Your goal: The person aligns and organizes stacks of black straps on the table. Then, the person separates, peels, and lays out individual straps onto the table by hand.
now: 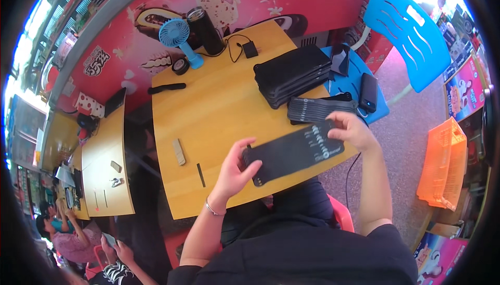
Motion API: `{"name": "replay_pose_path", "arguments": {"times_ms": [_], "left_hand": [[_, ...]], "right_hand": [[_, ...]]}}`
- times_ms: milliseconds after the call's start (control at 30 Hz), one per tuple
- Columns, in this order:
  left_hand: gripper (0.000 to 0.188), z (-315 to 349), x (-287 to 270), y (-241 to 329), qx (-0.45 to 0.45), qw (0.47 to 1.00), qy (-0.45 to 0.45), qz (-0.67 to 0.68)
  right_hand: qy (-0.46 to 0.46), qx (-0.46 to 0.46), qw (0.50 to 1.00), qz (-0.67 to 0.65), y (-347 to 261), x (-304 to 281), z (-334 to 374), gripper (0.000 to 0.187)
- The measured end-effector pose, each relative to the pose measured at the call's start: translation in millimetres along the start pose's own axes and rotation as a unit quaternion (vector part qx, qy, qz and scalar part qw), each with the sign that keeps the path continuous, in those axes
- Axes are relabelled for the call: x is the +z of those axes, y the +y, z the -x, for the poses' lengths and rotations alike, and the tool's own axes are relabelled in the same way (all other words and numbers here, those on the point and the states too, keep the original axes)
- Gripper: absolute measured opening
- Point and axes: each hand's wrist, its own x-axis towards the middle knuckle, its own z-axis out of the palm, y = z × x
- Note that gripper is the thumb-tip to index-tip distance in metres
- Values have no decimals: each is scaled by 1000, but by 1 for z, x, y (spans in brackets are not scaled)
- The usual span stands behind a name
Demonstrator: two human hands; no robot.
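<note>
Between my two hands is a flat black panel point(291, 152) with white printing toward its right end and small tabs at its corners. My left hand point(237, 168) pinches its left end, thumb on top. My right hand point(351, 131) grips the upper right corner between thumb and fingers. The panel is held over the near right part of the wooden table point(229, 118). Just beyond it lies a fanned pile of thin dark grey strips point(317, 109). Behind that pile stands a neat stack of black flat pieces point(291, 74).
A blue fan point(175, 34), black bottle point(205, 31), tape roll point(180, 66) and charger point(250, 49) sit at the back. A blue chair point(411, 29) and orange basket point(442, 162) stand to the right. Other people point(78, 238) sit at lower left.
</note>
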Motion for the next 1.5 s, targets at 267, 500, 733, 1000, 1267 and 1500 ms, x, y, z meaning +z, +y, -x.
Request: {"name": "replay_pose_path", "arguments": {"times_ms": [267,500,733,1000,1267,1500], "left_hand": [[41,-61,5,33,25,999,36,30],[38,-121,1,51,45,994,61,80],[45,-157,0,68,39,991,21,128],[45,-166,-1,69,65,989,37,127],[41,-184,-3,44,64,988,84,117],[42,-191,-1,36,62,989,91,97]], "right_hand": [[74,-59,991,97,-52,-32,-25,24],[139,-173,969,107,-76,-38,-44,44],[213,-170,957,102,-83,-65,-78,37],[250,-178,948,81,-83,-65,-91,30],[271,-158,940,138,-83,-72,-111,21],[267,-124,943,153,-68,-84,-124,22]]}}
